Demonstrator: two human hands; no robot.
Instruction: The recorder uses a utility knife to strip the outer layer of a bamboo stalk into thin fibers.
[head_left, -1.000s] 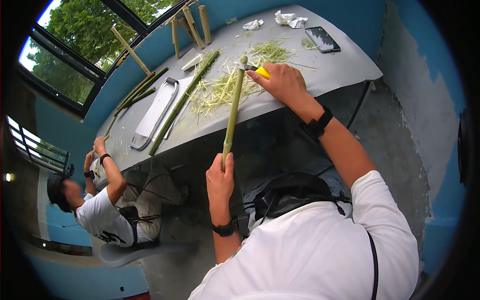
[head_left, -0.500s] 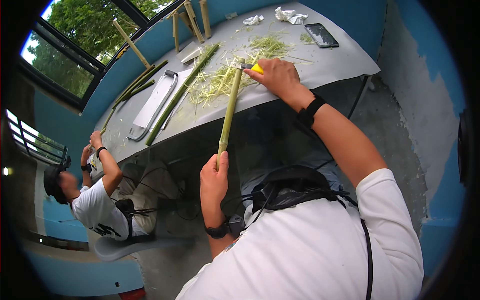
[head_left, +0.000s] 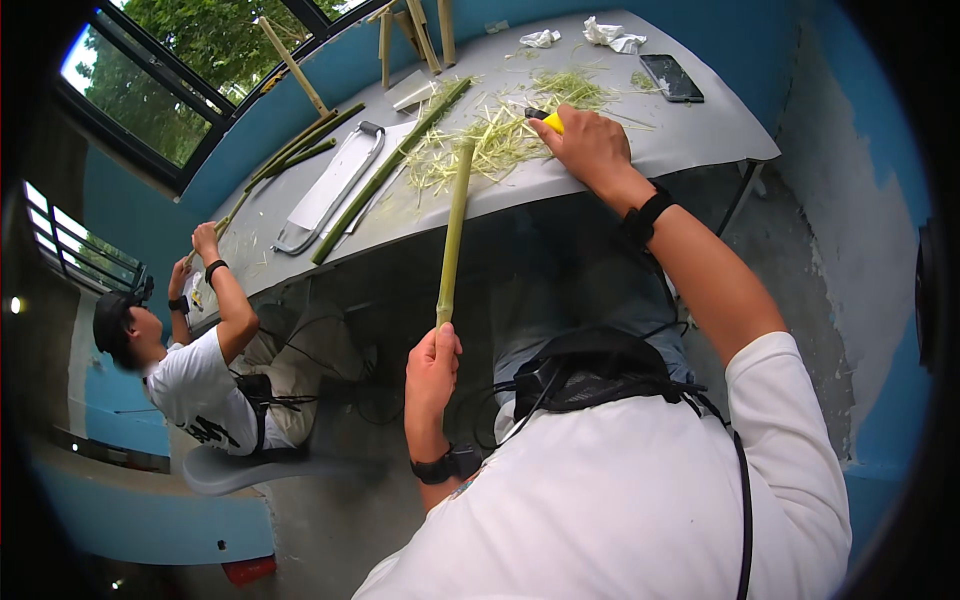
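My left hand [head_left: 433,372] is closed around the lower end of a pale green bamboo stick [head_left: 456,232], just below a joint. The stick tilts up and away, its far end at the table's front edge. My right hand [head_left: 592,148] grips a yellow and black utility knife [head_left: 546,120]. It is held over the table, to the right of the stick's far end and apart from it. The blade is hard to make out against the pale shavings [head_left: 478,150] heaped behind the stick.
On the grey-covered table [head_left: 690,130] lie a long green bamboo pole [head_left: 395,165], a hacksaw [head_left: 335,185], a phone [head_left: 672,78] and crumpled tissue [head_left: 613,36]. Bamboo pieces [head_left: 420,35] stand by the wall. A co-worker [head_left: 205,370] sits at the left, hands on a thin stick.
My right hand and the knife have come off the stick and moved right. The stick's far end has swung slightly left and lower. The whole view has shifted a little.
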